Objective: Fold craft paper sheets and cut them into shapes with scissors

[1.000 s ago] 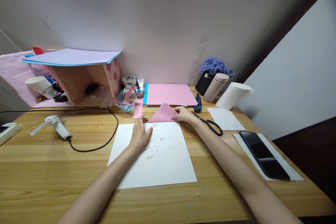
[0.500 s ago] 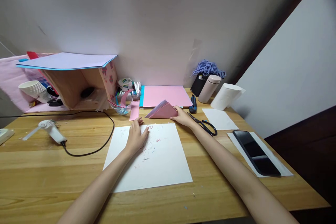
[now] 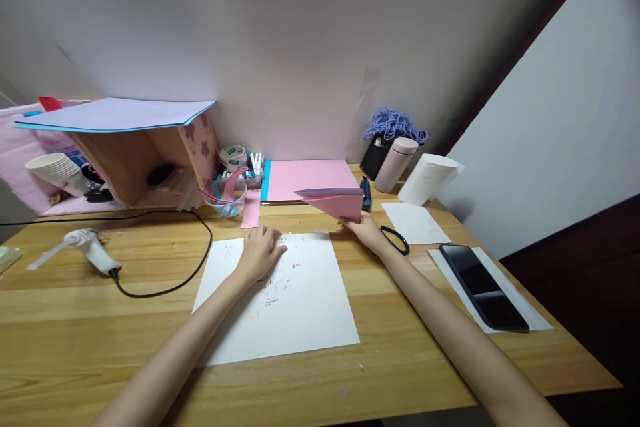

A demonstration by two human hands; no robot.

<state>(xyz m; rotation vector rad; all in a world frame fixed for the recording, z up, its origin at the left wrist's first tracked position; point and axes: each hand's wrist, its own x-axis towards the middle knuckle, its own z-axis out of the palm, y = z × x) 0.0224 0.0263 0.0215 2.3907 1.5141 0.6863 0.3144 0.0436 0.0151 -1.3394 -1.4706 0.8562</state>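
Observation:
My right hand (image 3: 366,232) grips a folded pink sheet (image 3: 336,205) by its lower right corner, thumb and fingers closed on it. The sheet is raised off the table and tilted, and a purple layer shows along its top edge. My left hand (image 3: 261,250) rests on the upper part of a marked white sheet of paper (image 3: 315,307), holding nothing, with its thumb apart from the fingers. Beside the right wrist lie black-handled scissors (image 3: 397,240), their blades hidden behind the hand.
A white glue gun (image 3: 93,250) with its black cable lies left, near a cardboard box (image 3: 131,163). A plastic cup (image 3: 225,200), markers (image 3: 256,163) and pink sheets (image 3: 310,177) stand at the back. Right are a bottle (image 3: 396,165), a paper roll (image 3: 427,179) and a phone (image 3: 483,287).
The right hand has lifted the folded pink sheet and turned it, moving it slightly right. The scissors are now partly covered. The left hand stays on the white paper.

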